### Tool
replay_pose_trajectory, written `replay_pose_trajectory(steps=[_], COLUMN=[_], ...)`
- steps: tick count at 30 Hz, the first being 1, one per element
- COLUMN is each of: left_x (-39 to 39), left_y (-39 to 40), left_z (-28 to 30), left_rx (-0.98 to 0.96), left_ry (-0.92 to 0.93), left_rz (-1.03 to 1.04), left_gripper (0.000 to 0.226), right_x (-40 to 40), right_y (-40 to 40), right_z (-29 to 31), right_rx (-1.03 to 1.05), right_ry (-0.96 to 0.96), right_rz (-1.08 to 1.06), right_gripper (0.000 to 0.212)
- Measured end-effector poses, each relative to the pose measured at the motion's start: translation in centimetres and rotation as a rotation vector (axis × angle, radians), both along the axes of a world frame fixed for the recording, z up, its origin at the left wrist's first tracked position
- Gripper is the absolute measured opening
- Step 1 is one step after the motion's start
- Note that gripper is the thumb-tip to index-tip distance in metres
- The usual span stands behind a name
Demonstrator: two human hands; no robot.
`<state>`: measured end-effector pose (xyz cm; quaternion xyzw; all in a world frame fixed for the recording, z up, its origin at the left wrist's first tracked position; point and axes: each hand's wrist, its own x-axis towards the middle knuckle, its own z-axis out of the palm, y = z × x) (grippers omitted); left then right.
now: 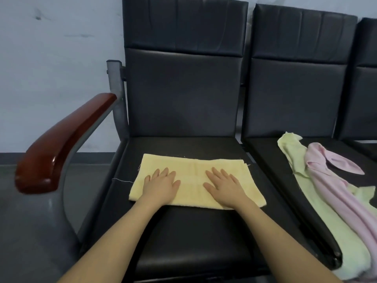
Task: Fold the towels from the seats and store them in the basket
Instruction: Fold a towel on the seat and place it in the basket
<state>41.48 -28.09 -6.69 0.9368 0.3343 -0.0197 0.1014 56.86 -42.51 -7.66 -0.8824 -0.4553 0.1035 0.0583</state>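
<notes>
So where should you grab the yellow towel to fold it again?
Probably its short right edge, coming from the right. The yellow towel lies flat and long sideways on the seat, so that end can swing over to the left one. Both hands now press it flat.

**Dim, soft light with wide-angle bending**

The scene is dimly and evenly lit, with no hard shadows. A cool, bluish cast lies over the wall [51,78]. The wooden armrest [61,139] carries small bright glints along its glossy edge, and the dark seat backs [183,88] show a faint sheen near the top. Soft shadows sit under the forearms on the seat cushion [193,231]. The picture is slightly soft overall, with smeared, compressed detail; the weave of the yellow towel [191,176] barely shows. Straight lines bow toward the edges, and the armrest and right-hand seats look stretched.
</notes>
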Motion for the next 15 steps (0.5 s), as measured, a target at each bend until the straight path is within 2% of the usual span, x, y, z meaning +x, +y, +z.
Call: replay_pose_trajectory(steps=[6,9,15], left_x=[-3.6,-5.6,-8.6], left_y=[-2.7,-3.9,-5.1], left_z=[0.6,1.2,1.6], left_rx=[0.058,0.131,0.097], left_ry=[0.064,0.079,-0.012], left_rz=[-0.054,-0.121,-0.150], left_gripper=[0.052,0.046,0.040], right_x=[-3.0,-5.0,-7.7], right_y=[-2.5,-3.8,-4.9], right_z=[0.1,1.1,1.7], right_rx=[-0.039,-0.036,-0.062], right_ry=[0.010,-0.049,-0.168], right_rz=[0.006,0.030,0.036], right_gripper=[0.056,0.052,0.045])
